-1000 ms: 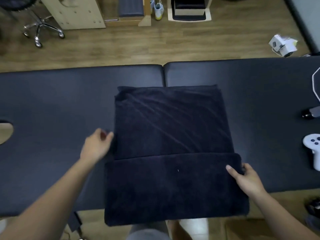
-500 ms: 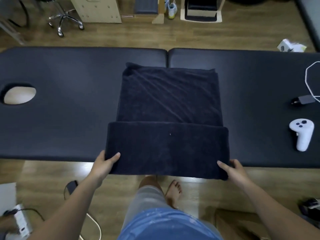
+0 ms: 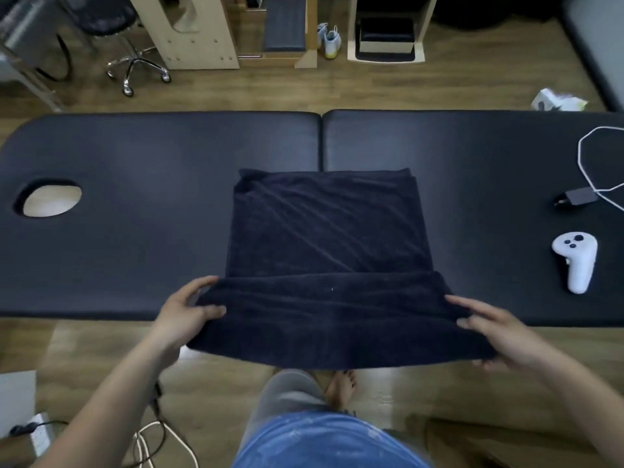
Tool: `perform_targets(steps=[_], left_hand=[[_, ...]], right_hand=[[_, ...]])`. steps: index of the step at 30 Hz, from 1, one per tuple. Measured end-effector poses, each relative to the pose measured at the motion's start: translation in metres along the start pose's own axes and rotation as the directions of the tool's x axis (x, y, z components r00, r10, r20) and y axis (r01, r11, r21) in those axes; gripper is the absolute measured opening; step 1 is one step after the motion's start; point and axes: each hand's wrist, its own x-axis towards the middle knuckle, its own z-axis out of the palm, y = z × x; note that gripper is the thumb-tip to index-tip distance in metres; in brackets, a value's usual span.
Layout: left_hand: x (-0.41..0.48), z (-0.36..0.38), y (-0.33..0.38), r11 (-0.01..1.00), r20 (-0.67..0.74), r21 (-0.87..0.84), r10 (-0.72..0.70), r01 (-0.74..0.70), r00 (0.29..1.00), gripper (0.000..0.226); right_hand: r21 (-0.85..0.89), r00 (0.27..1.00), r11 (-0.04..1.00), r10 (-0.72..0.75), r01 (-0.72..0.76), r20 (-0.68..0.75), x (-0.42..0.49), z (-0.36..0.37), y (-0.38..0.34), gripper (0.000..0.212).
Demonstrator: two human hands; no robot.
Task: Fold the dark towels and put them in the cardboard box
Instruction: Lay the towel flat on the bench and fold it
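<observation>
- Presently, the dark towel [image 3: 324,231] is seen spread over the middle of the padded table [image 3: 135,197], across the seam between its two pads, while its near part, doubled into a thick band, is held out past the table's near edge
- The band's left corner is pinched by the left hand [image 3: 184,315], thumb on top and fingers curled beneath; the right corner is clamped by the right hand [image 3: 496,332], forefinger and thumb laid over the cloth and the other fingers tucked under
- Diagonal creases are seen across the flat part, and they could be trapped inside if the band is carried forward without the cloth being drawn taut
- A skewed fold would be caused by one hand being moved farther than the other; the doubled layers could also slide apart if either pinch is loosened
- On the smooth pad the flat part might be dragged along instead of folded
- A white controller [image 3: 575,261] and a charger [image 3: 579,196] with its white cable are placed well apart to the right
- The cardboard box cannot be identified with certainty
</observation>
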Motion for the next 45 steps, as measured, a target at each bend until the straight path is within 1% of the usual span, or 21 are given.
perform_targets(steps=[2, 3, 6, 8, 9, 11, 13, 15, 19, 21, 23, 24, 27, 30, 32, 34, 36, 38, 39, 41, 45], left_hand=[[0.002, -0.009, 0.027, 0.997, 0.026, -0.08, 0.01, -0.008, 1.0, 0.018], [0.004, -0.015, 0.039, 0.988, 0.069, -0.154, -0.004, 0.014, 0.998, 0.013], [0.02, -0.027, 0.064, 0.954, 0.164, -0.297, -0.001, 0.05, 0.986, 0.023], [0.035, -0.029, 0.078, 0.967, 0.185, -0.255, 0.034, 0.015, 0.982, 0.033], [0.043, -0.028, 0.086, 0.975, 0.188, -0.222, 0.05, -0.007, 0.981, 0.036], [0.063, -0.025, 0.097, 0.986, 0.186, -0.161, 0.076, -0.046, 0.98, 0.041], [0.087, -0.021, 0.108, 0.99, 0.153, -0.11, 0.104, -0.087, 0.983, 0.037], [0.113, -0.017, 0.121, 0.988, 0.125, -0.099, 0.127, -0.115, 0.984, 0.026], [0.176, -0.003, 0.151, 0.973, -0.053, -0.063, 0.217, -0.22, 0.975, 0.009], [0.207, 0.006, 0.157, 0.967, -0.103, -0.063, 0.238, -0.245, 0.966, 0.007], [0.233, 0.015, 0.146, 0.985, -0.035, -0.075, 0.151, -0.154, 0.988, 0.03], [0.241, 0.019, 0.135, 0.994, 0.014, -0.076, 0.079, -0.078, 0.997, 0.04], [0.247, 0.027, 0.11, 0.997, 0.066, -0.043, -0.056, 0.059, 0.996, 0.048], [0.24, 0.027, 0.114, 0.997, 0.003, -0.002, 0.08, -0.08, 0.997, 0.03], [0.231, 0.025, 0.119, 0.981, -0.008, -0.066, 0.183, -0.183, 0.983, 0.023], [0.221, 0.026, 0.114, 0.962, 0.044, -0.213, 0.183, -0.169, 0.982, 0.028], [0.215, 0.027, 0.097, 0.965, 0.126, -0.25, 0.107, -0.073, 0.986, 0.046], [0.214, 0.022, 0.079, 0.981, 0.175, -0.191, -0.007, 0.041, 0.985, 0.073], [0.214, 0.019, 0.074, 0.986, 0.188, -0.16, -0.018, 0.049, 0.982, 0.077], [0.208, 0.015, 0.073, 0.999, 0.244, -0.047, 0.025, -0.014, 0.97, 0.069], [0.195, 0.007, 0.074, 0.99, 0.313, 0.141, -0.026, -0.019, 0.949, 0.073]], right_hand=[[0.111, 0.999, 0.992, -0.052, 0.053, -0.005, 0.008, -0.012, -0.029, 0.022], [0.193, 0.998, 0.98, -0.052, 0.046, 0.025, 0.014, -0.019, -0.041, 0.02], [0.439, 0.959, 0.898, -0.09, -0.038, 0.268, 0.029, -0.038, -0.075, 0.055], [0.549, 0.891, 0.832, -0.182, -0.086, 0.416, 0.043, -0.045, -0.091, 0.053], [0.509, 0.892, 0.859, -0.19, -0.051, 0.41, 0.05, -0.048, -0.101, 0.053], [0.245, 0.968, 0.963, -0.165, 0.116, 0.188, 0.065, -0.048, -0.12, 0.05], [-0.008, 0.978, 0.978, -0.209, 0.209, 0.006, 0.077, -0.04, -0.143, 0.037], [-0.111, 0.96, 0.963, -0.258, 0.246, -0.105, 0.091, -0.031, -0.166, 0.026], [-0.013, 0.941, 0.965, -0.26, 0.263, -0.217, 0.137, -0.024, -0.201, 0.017], [0.064, 0.965, 0.981, -0.167, 0.183, -0.203, 0.166, -0.023, -0.207, 0.028], [0.079, 0.988, 0.996, -0.019, 0.032, -0.156, 0.19, -0.014, -0.201, 0.043], [0.022, 0.991, 0.999, 0.03, -0.027, -0.134, 0.201, -0.008, -0.193, 0.047], [-0.076, 0.981, 0.996, 0.038, -0.053, -0.188, 0.216, 0.01, -0.168, 0.046], [0.017, 0.966, 0.999, 0.032, -0.028, -0.258, 0.214, 0.013, -0.163, 0.042], [0.127, 0.969, 0.992, 0.032, 0.0, -0.245, 0.209, 0.011, -0.161, 0.033], [0.225, 0.969, 0.974, 0.044, 0.012, -0.242, 0.202, 0.009, -0.153, 0.03], [0.249, 0.972, 0.969, 0.054, 0.004, -0.227, 0.196, 0.01, -0.14, 0.037], [0.239, 0.975, 0.971, 0.045, 0.008, -0.216, 0.192, 0.014, -0.131, 0.049], [0.23, 0.973, 0.973, 0.034, 0.019, -0.226, 0.191, 0.016, -0.129, 0.052], [0.194, 0.968, 0.98, 0.004, 0.046, -0.252, 0.191, 0.017, -0.128, 0.044], [0.148, 0.97, 0.989, 0.023, 0.014, -0.241, 0.189, 0.019, -0.128, 0.039]])
